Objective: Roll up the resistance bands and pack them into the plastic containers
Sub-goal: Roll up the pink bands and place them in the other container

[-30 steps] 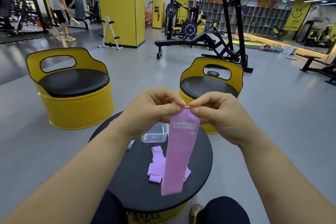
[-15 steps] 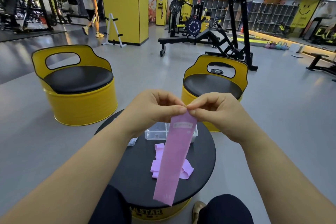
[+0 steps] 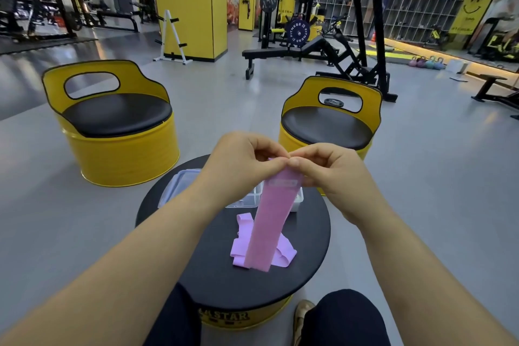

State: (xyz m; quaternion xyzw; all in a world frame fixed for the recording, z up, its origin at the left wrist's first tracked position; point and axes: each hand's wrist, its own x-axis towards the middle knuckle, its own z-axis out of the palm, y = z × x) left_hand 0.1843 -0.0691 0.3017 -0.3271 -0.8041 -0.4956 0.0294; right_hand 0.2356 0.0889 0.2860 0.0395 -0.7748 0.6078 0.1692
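Observation:
A pink resistance band (image 3: pixel 269 222) hangs straight down over the round black table (image 3: pixel 213 278). My left hand (image 3: pixel 241 168) and my right hand (image 3: pixel 328 174) both pinch its top edge, thumbs meeting above the white label. Beneath it several lilac bands (image 3: pixel 241 244) lie in a loose heap on the table. Clear plastic containers (image 3: pixel 179 185) stand at the table's far side, partly hidden behind my left arm and the hanging band; a second clear box (image 3: pixel 298 201) shows beside the band.
Two yellow barrel chairs with black seats stand beyond the table, one at the left (image 3: pixel 112 126) and one at the right (image 3: pixel 328 123). Grey gym floor surrounds them. A weight bench (image 3: pixel 283 55) and racks stand farther back. My knees and a shoe (image 3: pixel 302 314) are below the table.
My hands have turned the top edge of the pink band over, so the hanging length is shorter and the label sits lower below my fingers. The view has tilted down slightly.

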